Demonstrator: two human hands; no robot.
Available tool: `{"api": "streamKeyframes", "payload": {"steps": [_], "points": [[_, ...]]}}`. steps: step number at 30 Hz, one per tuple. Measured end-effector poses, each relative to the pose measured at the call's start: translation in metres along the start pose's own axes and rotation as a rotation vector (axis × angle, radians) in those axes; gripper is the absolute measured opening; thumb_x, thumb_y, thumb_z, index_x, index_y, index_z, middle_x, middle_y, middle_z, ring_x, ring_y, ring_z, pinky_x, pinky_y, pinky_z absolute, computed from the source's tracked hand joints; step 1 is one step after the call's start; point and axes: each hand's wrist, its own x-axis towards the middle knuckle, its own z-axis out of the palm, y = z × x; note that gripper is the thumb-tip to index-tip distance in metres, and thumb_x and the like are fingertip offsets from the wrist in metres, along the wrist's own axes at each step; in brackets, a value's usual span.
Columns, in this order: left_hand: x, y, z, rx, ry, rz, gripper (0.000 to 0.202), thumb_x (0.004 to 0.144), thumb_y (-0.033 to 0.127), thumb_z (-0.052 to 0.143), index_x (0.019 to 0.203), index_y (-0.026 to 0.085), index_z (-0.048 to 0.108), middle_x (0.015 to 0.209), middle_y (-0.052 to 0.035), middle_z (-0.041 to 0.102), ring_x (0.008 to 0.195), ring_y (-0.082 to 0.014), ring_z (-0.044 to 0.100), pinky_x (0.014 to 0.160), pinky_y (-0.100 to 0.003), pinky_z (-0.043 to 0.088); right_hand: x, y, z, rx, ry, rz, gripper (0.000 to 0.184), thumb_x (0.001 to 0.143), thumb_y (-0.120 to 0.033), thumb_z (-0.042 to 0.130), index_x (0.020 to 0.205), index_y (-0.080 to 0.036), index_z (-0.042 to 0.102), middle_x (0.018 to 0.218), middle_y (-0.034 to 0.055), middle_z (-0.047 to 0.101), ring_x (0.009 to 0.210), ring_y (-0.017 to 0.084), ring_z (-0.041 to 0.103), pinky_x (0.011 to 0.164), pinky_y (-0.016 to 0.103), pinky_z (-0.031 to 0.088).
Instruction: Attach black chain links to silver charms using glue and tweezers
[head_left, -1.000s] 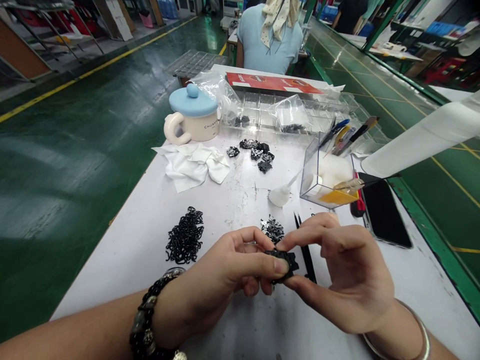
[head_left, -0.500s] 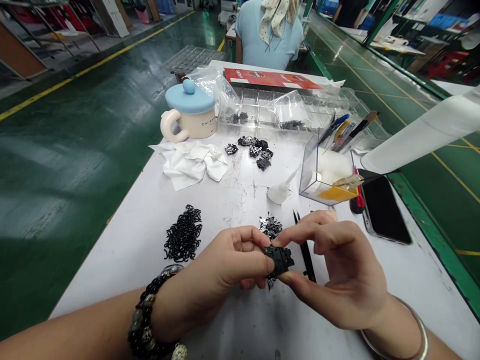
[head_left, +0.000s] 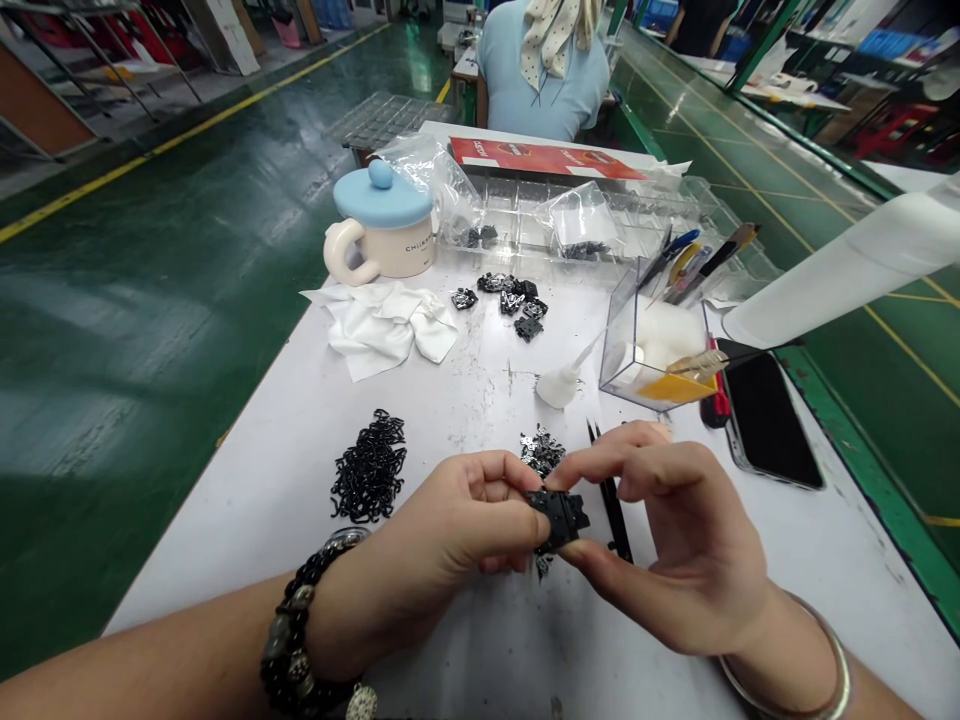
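Note:
A small black plastic part [head_left: 564, 518] is held between my two hands above the white table. The thumb and fingers of my left hand [head_left: 465, 525] are closed on its left side. On its right side, the thumb and index finger of my right hand [head_left: 675, 530] pinch it at the upper and lower edges. Just behind and partly under the hands lies a pile of small shiny metal pieces [head_left: 541, 450]. Black tweezers [head_left: 613, 515] rest beside my right hand, partly covered by it. To the left is a heap of small black hook-shaped pieces [head_left: 369, 467].
Farther back are several black parts [head_left: 517, 298], a white cloth [head_left: 386, 325], a lidded mug [head_left: 394, 245] and a small white squeeze bottle [head_left: 557, 387]. At right stand a clear pen box [head_left: 622, 350] and a phone [head_left: 772, 415]. Clear trays [head_left: 510, 205] line the back; a person [head_left: 544, 75] sits beyond.
Almost nothing differs. Both hands keep their hold on the black plastic part, with only a very slight shift of the fingers and the view.

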Motion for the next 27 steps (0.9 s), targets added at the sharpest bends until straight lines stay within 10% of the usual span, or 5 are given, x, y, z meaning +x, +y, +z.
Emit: {"api": "streamKeyframes", "payload": {"steps": [21, 27], "points": [[0.002, 0.001, -0.003, 0.036, -0.09, 0.113, 0.019, 0.068, 0.019, 0.067, 0.082, 0.016, 0.054, 0.063, 0.0023, 0.057, 0.053, -0.0071, 0.049, 0.051, -0.019, 0.037, 0.006, 0.0, -0.009, -0.137, -0.115, -0.064, 0.038, 0.074, -0.014, 0.065, 0.11, -0.019, 0.055, 0.097, 0.0064, 0.063, 0.089, 0.022, 0.056, 0.079, 0.043, 0.042], [-0.004, 0.002, -0.002, 0.338, 0.016, 0.379, 0.016, 0.072, 0.017, 0.067, 0.086, 0.019, 0.06, 0.071, 0.0025, 0.057, 0.061, -0.0087, 0.05, 0.058, -0.022, 0.042, 0.006, 0.0, -0.012, -0.116, -0.089, -0.086, 0.043, 0.073, -0.01, 0.065, 0.113, -0.021, 0.054, 0.097, 0.0058, 0.063, 0.089, 0.022, 0.056, 0.077, 0.042, 0.042]]}}
